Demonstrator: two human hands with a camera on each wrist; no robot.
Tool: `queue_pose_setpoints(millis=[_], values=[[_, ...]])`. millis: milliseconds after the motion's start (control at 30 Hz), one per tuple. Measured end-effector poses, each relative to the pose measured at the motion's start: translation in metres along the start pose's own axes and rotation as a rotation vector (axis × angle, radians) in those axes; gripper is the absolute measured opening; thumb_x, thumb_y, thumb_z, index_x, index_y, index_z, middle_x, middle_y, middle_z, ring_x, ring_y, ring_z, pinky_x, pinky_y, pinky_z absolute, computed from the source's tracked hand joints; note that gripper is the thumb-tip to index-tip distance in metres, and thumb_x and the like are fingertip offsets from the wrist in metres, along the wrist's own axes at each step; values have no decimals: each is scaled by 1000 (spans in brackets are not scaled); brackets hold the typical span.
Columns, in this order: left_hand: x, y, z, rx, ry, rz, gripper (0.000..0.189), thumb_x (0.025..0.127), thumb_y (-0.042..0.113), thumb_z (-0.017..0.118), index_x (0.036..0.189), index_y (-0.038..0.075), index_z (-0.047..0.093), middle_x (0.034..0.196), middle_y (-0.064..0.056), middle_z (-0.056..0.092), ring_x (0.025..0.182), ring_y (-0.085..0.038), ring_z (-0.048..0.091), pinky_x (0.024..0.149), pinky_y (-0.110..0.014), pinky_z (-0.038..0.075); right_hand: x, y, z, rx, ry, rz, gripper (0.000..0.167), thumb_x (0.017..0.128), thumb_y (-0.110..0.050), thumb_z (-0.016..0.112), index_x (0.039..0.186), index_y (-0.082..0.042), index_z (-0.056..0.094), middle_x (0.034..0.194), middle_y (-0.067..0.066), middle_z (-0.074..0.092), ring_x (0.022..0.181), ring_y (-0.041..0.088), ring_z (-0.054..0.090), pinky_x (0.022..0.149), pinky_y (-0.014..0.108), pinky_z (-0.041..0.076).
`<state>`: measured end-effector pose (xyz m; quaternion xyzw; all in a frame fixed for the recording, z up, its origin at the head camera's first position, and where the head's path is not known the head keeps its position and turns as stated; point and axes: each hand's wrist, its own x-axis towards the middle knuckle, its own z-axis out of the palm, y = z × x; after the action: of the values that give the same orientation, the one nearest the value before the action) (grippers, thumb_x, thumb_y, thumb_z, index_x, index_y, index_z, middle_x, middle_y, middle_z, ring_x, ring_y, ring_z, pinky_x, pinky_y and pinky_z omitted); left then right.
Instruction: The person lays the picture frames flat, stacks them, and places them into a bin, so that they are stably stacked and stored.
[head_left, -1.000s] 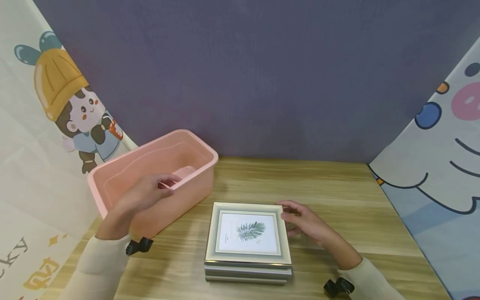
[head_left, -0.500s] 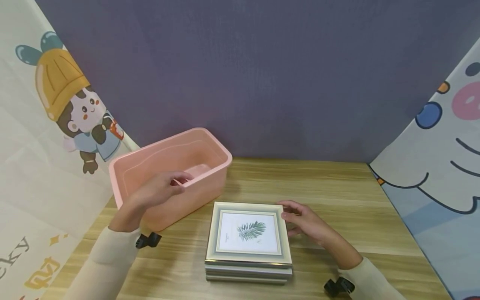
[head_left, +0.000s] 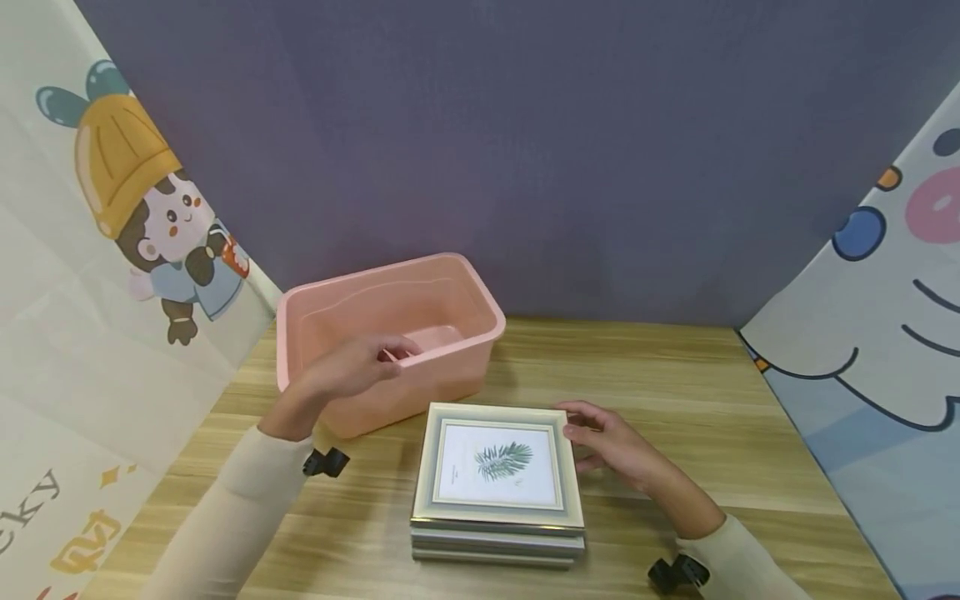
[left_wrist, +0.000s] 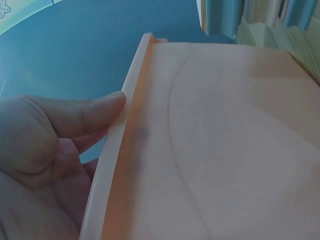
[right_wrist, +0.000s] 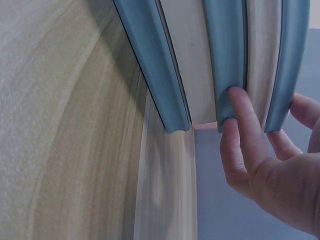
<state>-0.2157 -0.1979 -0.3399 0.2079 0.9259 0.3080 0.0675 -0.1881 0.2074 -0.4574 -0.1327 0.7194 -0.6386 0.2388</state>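
Note:
My left hand grips the long front rim of a pink plastic bin at the back left. In the left wrist view, the thumb presses the outer side of the rim and the other fingers reach behind it. Right in front of the bin lies a stack of picture frames; the top one is cream and blue-grey with a green leaf print. My right hand rests at the stack's right side near its far corner. Fingertips touch the frame edges in the right wrist view, with the thumb at the top frame.
A wood-grain table lies under everything. Behind it rises a dark blue-grey backdrop. Cartoon-printed cloths stand at the left and right. Black wrist cameras sit near both sleeve cuffs.
The pink bin has slid to the right along the backdrop with my left hand on its rim, and turned slightly. The frame stack and my right hand have stayed in place.

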Motion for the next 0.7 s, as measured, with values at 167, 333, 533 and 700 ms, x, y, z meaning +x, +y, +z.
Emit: queue_pose_setpoints(millis=[167, 333, 533, 700], values=[[14, 8, 5, -17, -37, 17, 34, 97, 5, 59, 128, 12, 69, 119, -8, 72, 112, -27, 65, 98, -46, 53, 0, 0, 1, -3, 1, 2, 56, 104, -24, 60, 151, 0, 42, 127, 20, 55, 106, 22, 67, 78, 44, 63], [25, 19, 10, -28, -68, 37, 33, 97, 5, 60, 127, 12, 70, 119, -9, 73, 115, -27, 65, 100, -46, 53, 1, 1, 1, -13, 6, 14, 56, 104, -25, 61, 150, -1, 43, 127, 19, 55, 106, 22, 66, 79, 44, 63], [37, 31, 15, -9, -106, 40, 33, 99, 6, 59, 128, 15, 71, 120, -7, 72, 117, -25, 65, 102, -45, 53, 1, 1, 0, -6, 11, 7, 59, 104, -25, 60, 151, 2, 39, 131, 25, 52, 107, 22, 66, 79, 43, 63], [47, 40, 21, 3, -133, 46, 32, 99, 6, 59, 127, 17, 71, 120, -6, 72, 116, -24, 65, 102, -44, 53, 1, 2, -1, -2, 15, 3, 58, 103, -23, 61, 151, 2, 40, 132, 27, 52, 107, 23, 67, 78, 44, 63]])
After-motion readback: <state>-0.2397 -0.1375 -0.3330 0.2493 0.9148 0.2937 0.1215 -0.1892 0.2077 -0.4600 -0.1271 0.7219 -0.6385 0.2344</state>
